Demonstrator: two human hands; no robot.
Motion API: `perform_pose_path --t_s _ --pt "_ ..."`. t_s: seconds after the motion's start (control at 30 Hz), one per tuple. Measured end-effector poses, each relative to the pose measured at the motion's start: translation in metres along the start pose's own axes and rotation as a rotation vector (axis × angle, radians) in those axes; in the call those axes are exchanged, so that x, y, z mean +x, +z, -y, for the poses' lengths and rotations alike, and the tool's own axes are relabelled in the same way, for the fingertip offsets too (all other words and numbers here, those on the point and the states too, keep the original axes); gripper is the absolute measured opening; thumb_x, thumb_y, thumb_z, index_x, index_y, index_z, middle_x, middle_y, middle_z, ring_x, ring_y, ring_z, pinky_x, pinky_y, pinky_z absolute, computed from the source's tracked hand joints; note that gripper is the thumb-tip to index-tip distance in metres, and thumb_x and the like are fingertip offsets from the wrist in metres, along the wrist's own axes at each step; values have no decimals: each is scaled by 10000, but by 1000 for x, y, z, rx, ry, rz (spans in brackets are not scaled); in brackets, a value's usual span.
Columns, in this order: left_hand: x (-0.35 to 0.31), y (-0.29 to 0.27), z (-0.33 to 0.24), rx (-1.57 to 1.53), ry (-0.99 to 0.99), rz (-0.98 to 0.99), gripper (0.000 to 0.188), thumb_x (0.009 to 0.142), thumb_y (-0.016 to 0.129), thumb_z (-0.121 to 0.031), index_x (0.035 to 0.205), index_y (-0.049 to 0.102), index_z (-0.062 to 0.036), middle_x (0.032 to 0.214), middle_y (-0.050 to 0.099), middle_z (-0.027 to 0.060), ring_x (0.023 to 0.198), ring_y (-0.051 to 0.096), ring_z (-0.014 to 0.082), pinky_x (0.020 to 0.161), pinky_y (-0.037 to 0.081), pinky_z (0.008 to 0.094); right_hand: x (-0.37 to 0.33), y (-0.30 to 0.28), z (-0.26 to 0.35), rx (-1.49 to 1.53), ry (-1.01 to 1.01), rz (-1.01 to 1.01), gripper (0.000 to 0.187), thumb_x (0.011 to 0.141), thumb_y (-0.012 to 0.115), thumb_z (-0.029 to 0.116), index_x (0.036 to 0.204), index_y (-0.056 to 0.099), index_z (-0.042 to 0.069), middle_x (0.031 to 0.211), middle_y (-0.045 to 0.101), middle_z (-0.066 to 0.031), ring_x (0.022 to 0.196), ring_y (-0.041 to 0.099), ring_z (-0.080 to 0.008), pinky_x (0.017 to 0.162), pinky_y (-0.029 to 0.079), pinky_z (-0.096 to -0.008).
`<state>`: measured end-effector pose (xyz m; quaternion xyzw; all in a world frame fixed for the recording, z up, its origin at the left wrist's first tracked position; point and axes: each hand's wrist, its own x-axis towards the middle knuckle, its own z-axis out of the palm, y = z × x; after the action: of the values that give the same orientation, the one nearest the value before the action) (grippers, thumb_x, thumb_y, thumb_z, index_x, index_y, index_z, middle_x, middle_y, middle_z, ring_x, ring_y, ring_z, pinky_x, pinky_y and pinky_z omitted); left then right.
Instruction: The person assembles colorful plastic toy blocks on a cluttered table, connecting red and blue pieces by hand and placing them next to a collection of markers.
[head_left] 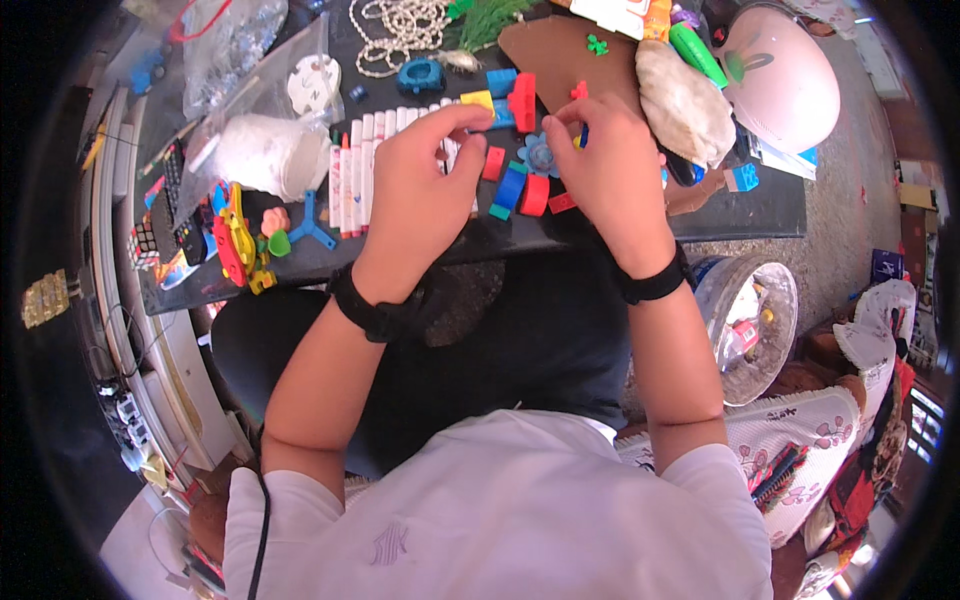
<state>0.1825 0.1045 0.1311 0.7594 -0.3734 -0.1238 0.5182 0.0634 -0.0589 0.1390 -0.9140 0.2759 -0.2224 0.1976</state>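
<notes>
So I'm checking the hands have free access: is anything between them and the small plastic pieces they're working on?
Nothing visible. The left hand and right hand are already on the coloured plastic pieces, fingertips touching them. The row of markers lies partly under the left hand.

Head view, looking down. Left hand (pixel 420 185) and right hand (pixel 605 165) rest over small coloured plastic blocks (pixel 520 190) on a dark bench (pixel 760 205); the right fingers pinch a small piece. A row of markers (pixel 350 180) lies beside the left hand.
</notes>
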Motion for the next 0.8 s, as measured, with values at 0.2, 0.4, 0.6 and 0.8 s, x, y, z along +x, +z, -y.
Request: perform_pose_path --t_s 0.2,0.4,0.6,0.8 --pt "0 -19 -16 -204 -65 -53 166 967 629 -29 1090 740 -32 968 776 20 851 676 84 714 469 256 18 2 4 -78 -73 42 251 860 775 278 920 753 35 966 710 -169 894 715 -379 788 582 -464" --pt "-4 -18 -14 -287 -95 -21 162 980 634 -48 1108 730 -22 981 772 28 893 670 75 738 467 244 34 11 10 -199 -120 296 267 830 798 291 926 750 47 975 728 -149 892 720 -371 764 590 -473" --pt "-6 -11 -19 -414 -184 -49 215 995 660 -64 1197 681 6 1094 742 80 944 680 112 821 528 258 17 -3 30 -43 -148 72 222 805 776 230 909 713 44 916 695 -149 827 707 -381 727 583 -493" --pt "-10 -13 -26 -580 -132 -36 235 1012 680 -90 1215 669 27 1096 724 75 981 686 109 850 563 261 -16 -23 66 368 -249 85 423 815 751 109 1211 638 10 981 596 -159 876 636 -363 773 535 -415"
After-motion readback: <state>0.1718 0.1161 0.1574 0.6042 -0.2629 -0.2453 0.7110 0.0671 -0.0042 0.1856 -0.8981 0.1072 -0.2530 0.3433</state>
